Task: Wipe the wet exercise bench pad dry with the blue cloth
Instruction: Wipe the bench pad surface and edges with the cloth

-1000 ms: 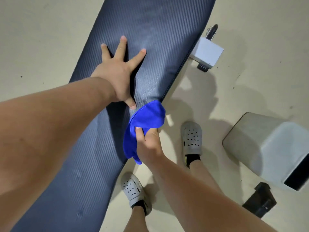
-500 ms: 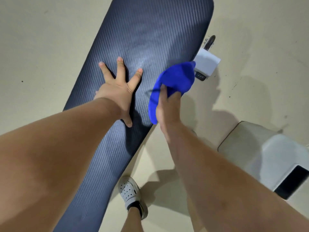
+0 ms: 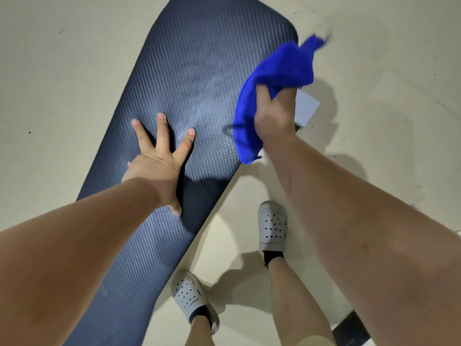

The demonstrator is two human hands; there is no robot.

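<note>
The bench pad (image 3: pixel 189 101), dark blue with a fine ribbed surface, runs diagonally from the lower left toward the upper middle of the view, its rounded far end near the top. A pale, shiny patch shows along its middle, and small droplets glint near its right edge, close to the cloth.

The left hand (image 3: pixel 159 168) lies flat on the pad with its fingers spread wide and the thumb pointing back toward the person; its grip is open and holds nothing.

The right hand (image 3: pixel 273 113) is over the right edge of the pad, its grip closed around the blue cloth (image 3: pixel 277 68). The cloth is bunched in the fist: one part billows up and to the right, blurred at its tip, while another part hangs down along the pad's right edge. Whether the hanging part touches the pad cannot be told.

A pale grey box-like part (image 3: pixel 306 108) shows just behind the right hand. Below, two feet in grey perforated clogs (image 3: pixel 272 227) stand on the beige floor (image 3: pixel 50 71) beside the pad.
</note>
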